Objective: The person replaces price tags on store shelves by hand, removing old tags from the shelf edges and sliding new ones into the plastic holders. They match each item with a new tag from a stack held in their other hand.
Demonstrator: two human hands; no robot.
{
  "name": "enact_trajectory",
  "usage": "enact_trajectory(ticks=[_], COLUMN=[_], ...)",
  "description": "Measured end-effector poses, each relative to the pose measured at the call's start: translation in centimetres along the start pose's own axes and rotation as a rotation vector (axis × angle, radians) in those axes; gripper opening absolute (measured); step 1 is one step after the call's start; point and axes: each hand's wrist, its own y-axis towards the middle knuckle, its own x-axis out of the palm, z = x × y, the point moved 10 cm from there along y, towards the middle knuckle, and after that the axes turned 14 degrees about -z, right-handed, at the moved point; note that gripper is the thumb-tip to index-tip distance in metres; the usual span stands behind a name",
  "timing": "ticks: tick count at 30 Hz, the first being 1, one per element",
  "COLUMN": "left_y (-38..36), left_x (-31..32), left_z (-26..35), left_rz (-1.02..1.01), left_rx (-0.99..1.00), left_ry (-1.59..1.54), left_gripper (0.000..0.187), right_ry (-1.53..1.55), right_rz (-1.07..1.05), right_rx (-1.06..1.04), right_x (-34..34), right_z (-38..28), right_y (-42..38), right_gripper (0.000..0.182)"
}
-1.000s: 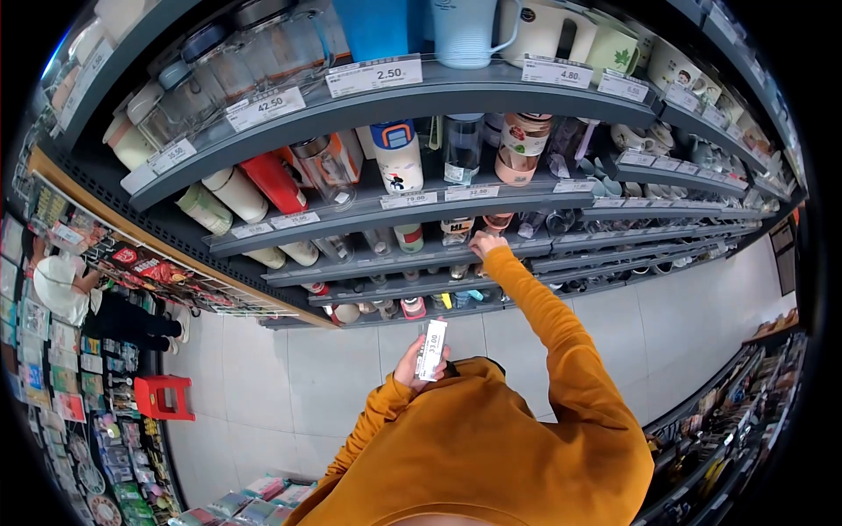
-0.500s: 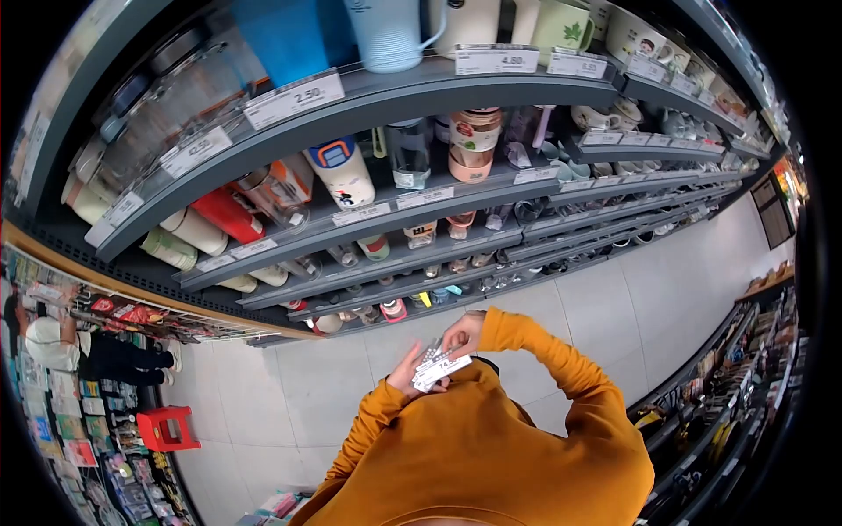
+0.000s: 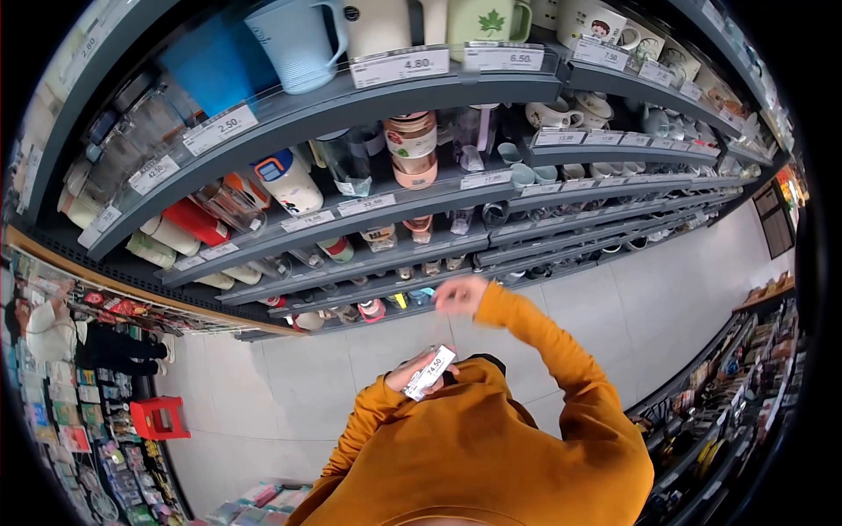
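My left hand [image 3: 410, 372] is closed around a stack of white price tags [image 3: 430, 373], the top one reading 74.50, held in front of my body. My right hand [image 3: 461, 296] is raised above and to the right of the tags, near the lower shelves, and blurred by motion, so its fingers are smeared. Ahead stand shelves with price labels [image 3: 401, 67] along their edges. A light blue mug [image 3: 294, 44], a green mug with a leaf [image 3: 488, 24] and a pink-banded bottle [image 3: 411, 151] stand on them.
A red stool [image 3: 159, 418] stands on the tiled floor at the left. Beyond it a person [image 3: 110, 347] stands by racks of packaged goods. More racks [image 3: 715, 412] run along the right, and packages [image 3: 259, 504] lie at the bottom left.
My right hand has moved off the tags, up toward the shelves. My left hand keeps the tags, now tilted more steeply. The view has shifted, with the nearer shelf goods moving left.
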Motion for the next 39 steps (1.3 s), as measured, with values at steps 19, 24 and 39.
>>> enact_trajectory(ticks=[19, 24, 39], left_y=[14.0, 15.5, 26.2], left_x=[-0.8, -0.2, 11.3], left_z=[-11.7, -10.7, -8.3], left_rz=[0.468, 0.383, 0.275], left_rx=[0.572, 0.506, 0.058], left_ry=[-0.419, -0.433, 0.114], left_gripper=[0.043, 0.066, 0.043], right_ry=[-0.85, -0.351, -0.66], right_rz=[0.341, -0.254, 0.544], right_rx=[-0.298, -0.093, -0.338], right_x=[-13.7, -10.3, -26.9], right_z=[6.0, 2.5, -11.2], right_y=[-5.8, -14.8, -25.5], right_gripper=[0.011, 0.014, 0.025])
